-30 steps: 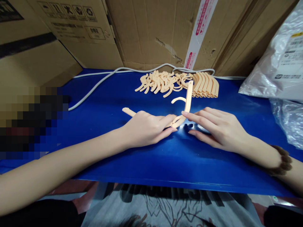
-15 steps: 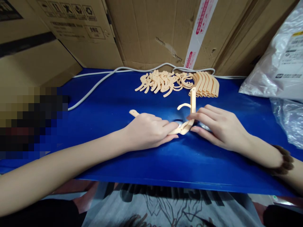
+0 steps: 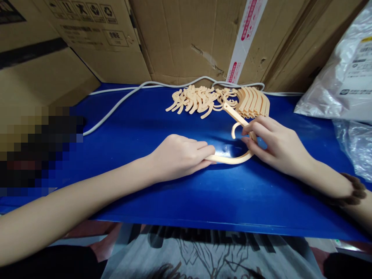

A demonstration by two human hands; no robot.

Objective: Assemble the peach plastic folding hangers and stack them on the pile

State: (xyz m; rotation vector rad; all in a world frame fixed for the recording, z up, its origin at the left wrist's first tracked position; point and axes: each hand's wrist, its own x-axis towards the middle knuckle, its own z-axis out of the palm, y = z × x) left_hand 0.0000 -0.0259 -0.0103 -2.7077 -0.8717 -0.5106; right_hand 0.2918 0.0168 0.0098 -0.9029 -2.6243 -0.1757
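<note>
A beige curved plastic piece (image 3: 232, 159) runs between my hands above the blue table. My left hand (image 3: 181, 159) is closed on its left end. At its right end, my right hand (image 3: 269, 141) pinches the place where a straight beige arm (image 3: 235, 114) and a small beige hook (image 3: 235, 130) come together; the fingers hide the joint. The arm slants up to the left. Behind lie a loose pile of beige hooks and curved pieces (image 3: 194, 99) and, to its right, a row of nested beige arms (image 3: 253, 101).
A white cable (image 3: 114, 106) crosses the back of the blue table (image 3: 203, 201). Cardboard boxes (image 3: 186, 42) stand behind and at the left. Clear plastic bags (image 3: 328, 89) lie at the right. A pixelated dark patch covers the left edge.
My right hand has moved slightly right and up with the arm and hook. The arm has tilted from upright to leaning left, and the curved piece now spans a wider gap between my hands.
</note>
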